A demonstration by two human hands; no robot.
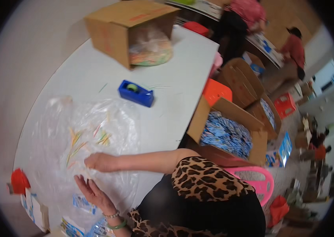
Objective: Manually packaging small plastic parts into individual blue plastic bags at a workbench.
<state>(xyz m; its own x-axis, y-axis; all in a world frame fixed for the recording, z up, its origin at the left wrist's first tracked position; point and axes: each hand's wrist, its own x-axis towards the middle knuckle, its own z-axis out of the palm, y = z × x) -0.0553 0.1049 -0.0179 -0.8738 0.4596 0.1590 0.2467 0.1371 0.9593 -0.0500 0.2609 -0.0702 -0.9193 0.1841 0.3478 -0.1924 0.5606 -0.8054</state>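
A clear plastic sheet or bag (123,118) lies crumpled over the white table. Scattered on it are thin coloured sticks (104,138), yellow, green and red. My right hand (100,162) is closed just above the plastic, beside these sticks; what its fingers hold, if anything, is hidden. Nearer to me, my left hand (96,194) has its fingers stretched out and apart, with nothing visible in it. Close to that hand is a small blue-and-white printed packet (84,203). More blue printed packets (72,228) lie at the near edge, partly cut off.
A blue tape dispenser (136,93) stands beyond the plastic. Behind it, a cardboard box (109,41) on its side holds a clear bag of coloured sticks (151,51). Right of the table, an open carton (259,146) contains many blue packets. Other people work farther off.
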